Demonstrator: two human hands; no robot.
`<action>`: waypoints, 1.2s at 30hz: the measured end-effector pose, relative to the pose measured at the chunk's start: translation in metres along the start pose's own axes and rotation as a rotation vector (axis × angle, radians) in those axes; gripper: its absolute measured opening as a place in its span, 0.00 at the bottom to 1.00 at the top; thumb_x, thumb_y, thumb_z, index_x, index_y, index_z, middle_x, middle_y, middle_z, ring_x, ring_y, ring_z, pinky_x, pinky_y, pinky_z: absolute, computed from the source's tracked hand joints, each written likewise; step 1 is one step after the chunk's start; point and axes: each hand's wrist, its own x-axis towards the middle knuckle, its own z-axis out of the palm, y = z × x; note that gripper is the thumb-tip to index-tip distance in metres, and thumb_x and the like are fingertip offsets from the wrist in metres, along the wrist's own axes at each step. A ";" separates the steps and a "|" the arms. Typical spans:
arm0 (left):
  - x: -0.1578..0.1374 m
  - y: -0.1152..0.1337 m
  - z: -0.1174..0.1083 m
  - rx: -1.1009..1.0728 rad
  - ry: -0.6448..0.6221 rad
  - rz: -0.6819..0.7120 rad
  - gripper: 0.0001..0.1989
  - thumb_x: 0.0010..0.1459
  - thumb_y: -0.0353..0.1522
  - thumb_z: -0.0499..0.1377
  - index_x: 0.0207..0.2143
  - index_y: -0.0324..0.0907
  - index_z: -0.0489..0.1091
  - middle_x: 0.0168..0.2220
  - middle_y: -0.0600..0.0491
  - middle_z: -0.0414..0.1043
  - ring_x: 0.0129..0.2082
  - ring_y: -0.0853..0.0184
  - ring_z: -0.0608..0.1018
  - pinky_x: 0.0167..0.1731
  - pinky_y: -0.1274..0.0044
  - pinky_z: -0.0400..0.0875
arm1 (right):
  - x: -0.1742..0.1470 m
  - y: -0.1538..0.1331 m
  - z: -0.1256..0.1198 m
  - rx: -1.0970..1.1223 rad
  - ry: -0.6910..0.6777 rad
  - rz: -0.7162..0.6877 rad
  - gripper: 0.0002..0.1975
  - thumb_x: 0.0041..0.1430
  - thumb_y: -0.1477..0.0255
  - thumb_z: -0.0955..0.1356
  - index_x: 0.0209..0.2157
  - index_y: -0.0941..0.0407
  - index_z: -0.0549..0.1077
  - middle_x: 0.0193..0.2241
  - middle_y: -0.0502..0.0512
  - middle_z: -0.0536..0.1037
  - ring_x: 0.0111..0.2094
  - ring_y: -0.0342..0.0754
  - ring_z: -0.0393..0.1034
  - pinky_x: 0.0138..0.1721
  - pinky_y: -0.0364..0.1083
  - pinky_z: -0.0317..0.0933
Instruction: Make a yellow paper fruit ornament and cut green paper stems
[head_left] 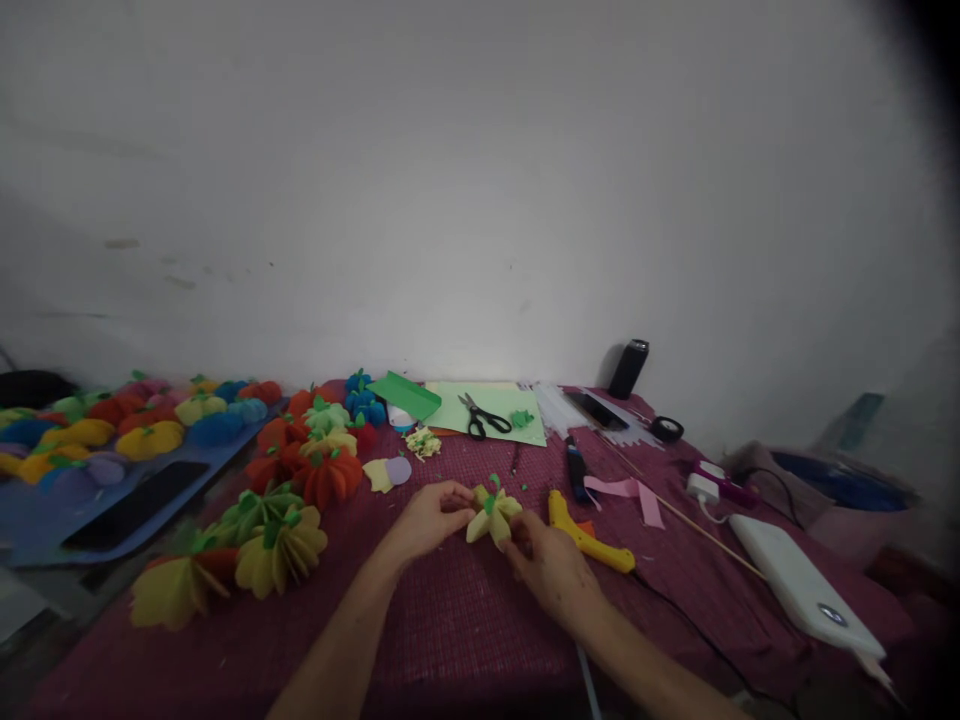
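Between my two hands, near the middle of the cloth-covered table, is a pale yellow paper pumpkin [491,518] with a green curled stem on top. My left hand [431,520] grips its left side with thumb and fingers. On the right edge, the fingers of my right hand [551,565] are closed on the folded paper; some fingertips are hidden behind it. A yellow glue gun [589,535] lies just right of my right hand, its cord trailing toward the front. Left of my hands sit finished-looking paper pumpkins, among them a yellow one [281,550] and an orange one [330,478].
Black-handled scissors [484,415] lie on light green paper [450,402] at the back. Toward the right are a pink ribbon [649,503], a thin stick [697,528], a white power bank [806,585], black tape [666,429] and a dark can [628,369]. A phone [139,505] rests on the left.
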 end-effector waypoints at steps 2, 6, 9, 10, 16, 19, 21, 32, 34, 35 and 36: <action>0.000 -0.001 0.001 -0.019 -0.010 -0.002 0.11 0.45 0.32 0.62 0.33 0.38 0.69 0.33 0.50 0.75 0.34 0.65 0.76 0.37 0.74 0.69 | 0.002 0.004 0.004 0.040 -0.005 0.012 0.04 0.58 0.71 0.62 0.36 0.54 0.65 0.26 0.51 0.77 0.22 0.44 0.71 0.24 0.40 0.55; 0.000 -0.005 0.002 -0.036 -0.020 0.005 0.12 0.44 0.31 0.63 0.34 0.37 0.70 0.33 0.50 0.75 0.33 0.66 0.76 0.36 0.74 0.69 | 0.001 0.007 0.009 0.041 -0.027 -0.016 0.06 0.59 0.74 0.58 0.38 0.54 0.64 0.23 0.48 0.75 0.20 0.43 0.70 0.23 0.40 0.55; 0.000 -0.007 0.003 -0.029 -0.030 0.020 0.11 0.45 0.31 0.62 0.34 0.37 0.70 0.33 0.50 0.75 0.33 0.67 0.76 0.35 0.75 0.68 | -0.001 0.004 0.007 -0.029 -0.027 -0.091 0.11 0.59 0.76 0.57 0.40 0.53 0.67 0.22 0.48 0.74 0.23 0.44 0.70 0.27 0.41 0.56; -0.001 -0.008 0.003 -0.023 -0.032 0.026 0.11 0.45 0.31 0.62 0.34 0.37 0.70 0.33 0.50 0.75 0.32 0.67 0.76 0.35 0.75 0.68 | -0.001 0.002 0.006 -0.055 -0.020 -0.125 0.11 0.59 0.75 0.58 0.40 0.53 0.68 0.23 0.49 0.75 0.25 0.45 0.71 0.28 0.41 0.57; -0.003 -0.006 0.008 0.036 -0.060 0.056 0.10 0.46 0.29 0.60 0.34 0.38 0.71 0.33 0.51 0.75 0.33 0.66 0.76 0.35 0.76 0.68 | -0.003 -0.010 0.003 -0.220 0.014 -0.142 0.10 0.54 0.62 0.66 0.35 0.53 0.72 0.28 0.51 0.78 0.30 0.49 0.72 0.30 0.43 0.56; -0.004 -0.006 0.010 0.054 -0.072 0.064 0.10 0.46 0.29 0.60 0.34 0.39 0.72 0.33 0.51 0.75 0.33 0.66 0.76 0.35 0.76 0.68 | -0.001 -0.013 0.004 -0.307 0.033 -0.110 0.11 0.53 0.61 0.67 0.34 0.53 0.72 0.27 0.52 0.78 0.29 0.50 0.72 0.28 0.43 0.54; -0.004 -0.006 0.011 0.058 -0.072 0.068 0.09 0.47 0.29 0.59 0.34 0.39 0.72 0.33 0.51 0.75 0.33 0.66 0.76 0.35 0.76 0.68 | 0.001 -0.014 0.005 -0.326 0.041 -0.122 0.09 0.55 0.63 0.66 0.33 0.53 0.72 0.26 0.52 0.78 0.28 0.49 0.73 0.27 0.43 0.53; -0.002 -0.011 0.012 0.038 -0.098 0.060 0.09 0.45 0.28 0.60 0.33 0.38 0.72 0.32 0.51 0.75 0.34 0.65 0.76 0.36 0.75 0.69 | 0.003 -0.015 0.007 -0.366 0.053 -0.113 0.11 0.58 0.63 0.63 0.29 0.54 0.72 0.25 0.52 0.78 0.28 0.49 0.72 0.26 0.43 0.52; -0.002 -0.012 0.012 0.051 -0.092 0.056 0.09 0.46 0.28 0.59 0.33 0.38 0.72 0.33 0.51 0.75 0.34 0.65 0.76 0.36 0.75 0.69 | 0.003 -0.015 0.007 -0.351 0.043 -0.119 0.10 0.58 0.66 0.63 0.29 0.54 0.72 0.26 0.52 0.78 0.28 0.48 0.72 0.27 0.43 0.52; -0.002 -0.013 0.012 0.062 -0.085 0.055 0.10 0.46 0.27 0.58 0.34 0.38 0.72 0.34 0.51 0.75 0.34 0.65 0.76 0.36 0.75 0.68 | 0.002 -0.014 0.006 -0.341 0.038 -0.123 0.09 0.58 0.67 0.62 0.30 0.54 0.72 0.26 0.52 0.78 0.29 0.48 0.73 0.28 0.43 0.53; -0.001 -0.015 0.012 0.073 -0.078 0.055 0.10 0.47 0.27 0.57 0.34 0.39 0.72 0.34 0.51 0.75 0.34 0.65 0.76 0.36 0.75 0.68 | 0.002 -0.013 0.006 -0.332 0.034 -0.127 0.09 0.58 0.68 0.62 0.31 0.54 0.72 0.27 0.52 0.78 0.29 0.48 0.73 0.28 0.43 0.53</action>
